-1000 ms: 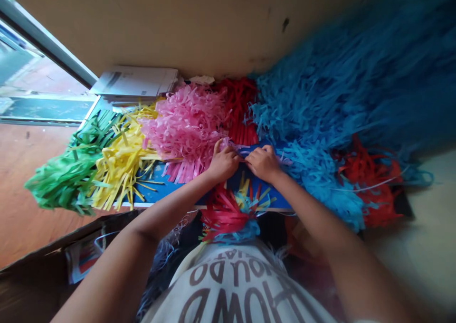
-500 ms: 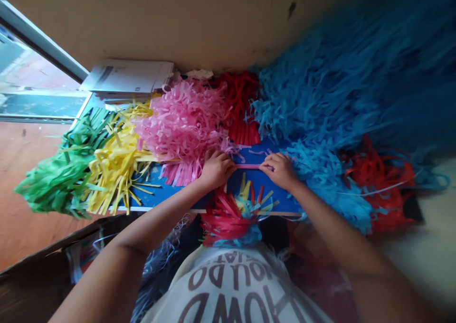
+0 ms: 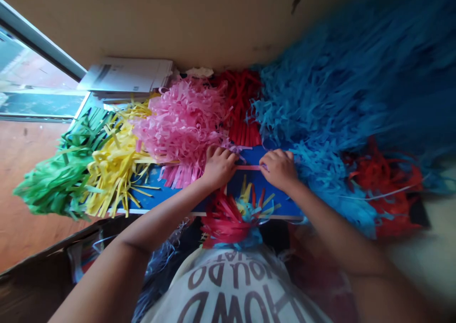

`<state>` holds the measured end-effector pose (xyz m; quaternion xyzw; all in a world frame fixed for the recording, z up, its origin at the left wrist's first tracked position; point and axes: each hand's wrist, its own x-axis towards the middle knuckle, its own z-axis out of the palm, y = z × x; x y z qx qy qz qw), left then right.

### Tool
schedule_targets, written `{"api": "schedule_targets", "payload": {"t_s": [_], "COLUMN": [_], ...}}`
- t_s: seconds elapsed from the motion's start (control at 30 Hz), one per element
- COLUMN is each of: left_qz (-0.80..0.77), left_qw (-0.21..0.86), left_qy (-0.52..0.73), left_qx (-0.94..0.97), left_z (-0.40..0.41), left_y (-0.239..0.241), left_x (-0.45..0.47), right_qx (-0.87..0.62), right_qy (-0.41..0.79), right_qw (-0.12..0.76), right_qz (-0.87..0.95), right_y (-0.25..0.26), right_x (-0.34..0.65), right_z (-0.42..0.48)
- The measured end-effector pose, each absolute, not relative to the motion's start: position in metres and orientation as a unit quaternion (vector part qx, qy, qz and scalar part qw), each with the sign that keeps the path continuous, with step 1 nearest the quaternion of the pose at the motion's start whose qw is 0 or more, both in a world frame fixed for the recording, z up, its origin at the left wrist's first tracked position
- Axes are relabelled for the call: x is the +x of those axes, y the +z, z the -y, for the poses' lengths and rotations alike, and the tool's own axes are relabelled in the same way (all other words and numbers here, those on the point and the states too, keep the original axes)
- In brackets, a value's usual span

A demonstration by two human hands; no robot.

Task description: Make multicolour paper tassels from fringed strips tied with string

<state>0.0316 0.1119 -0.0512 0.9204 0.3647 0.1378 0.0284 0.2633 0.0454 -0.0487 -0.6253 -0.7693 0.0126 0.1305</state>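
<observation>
A narrow pink paper strip [image 3: 248, 167] stretches level between my two hands, just over the blue tabletop [image 3: 263, 185]. My left hand [image 3: 221, 165] is closed on its left end, and my right hand [image 3: 280, 169] grips the other end. Behind my left hand lies a heap of pink fringed paper [image 3: 185, 118]. Light-blue fringe [image 3: 317, 166] is close beside my right hand. Below the strip, at the table's front edge, sits a bunch of red, yellow and blue strips [image 3: 231, 218].
Yellow fringe [image 3: 114, 171] and green fringe [image 3: 53, 185] hang over the table's left side. Dark red fringe [image 3: 244, 109] lies at the back. A stack of papers [image 3: 128, 73] stands by the wall. More red fringe [image 3: 388, 185] is at the right, under a large blue mass [image 3: 356, 66].
The strip between my hands looks flatter and paler now. My right hand has turned so its back faces up more, with the fingers curled over the strip. My left hand has barely moved.
</observation>
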Motion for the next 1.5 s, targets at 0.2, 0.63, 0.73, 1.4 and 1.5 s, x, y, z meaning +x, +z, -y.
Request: {"api": "schedule_targets", "payload": {"t_s": [0.2,0.63,0.73,1.4,1.5], "left_qz": [-0.226,-0.251,-0.262,-0.377,-0.387], "left_qw": [-0.006,0.019,0.040,0.143,0.126], "left_qy": [0.163,0.177,0.162,0.163,0.147], "left_qx": [0.960,0.951,0.951,0.901,0.902], "left_z": [-0.112,-0.114,-0.110,-0.116,-0.116], "left_y": [-0.055,-0.062,-0.063,-0.066,-0.060], "left_x": [0.030,0.047,0.038,0.033,0.038], "right_qx": [-0.467,-0.534,-0.538,-0.623,-0.647], "right_qy": [-0.063,-0.070,-0.072,0.113,0.118], "right_qw": [0.104,0.132,0.147,0.224,0.183], "right_qz": [0.876,0.832,0.827,0.741,0.731], "right_y": [-0.042,-0.048,-0.054,-0.073,-0.067], "right_x": [0.258,0.247,0.256,0.284,0.279], "right_z": [-0.044,-0.043,-0.035,-0.042,-0.046]}}
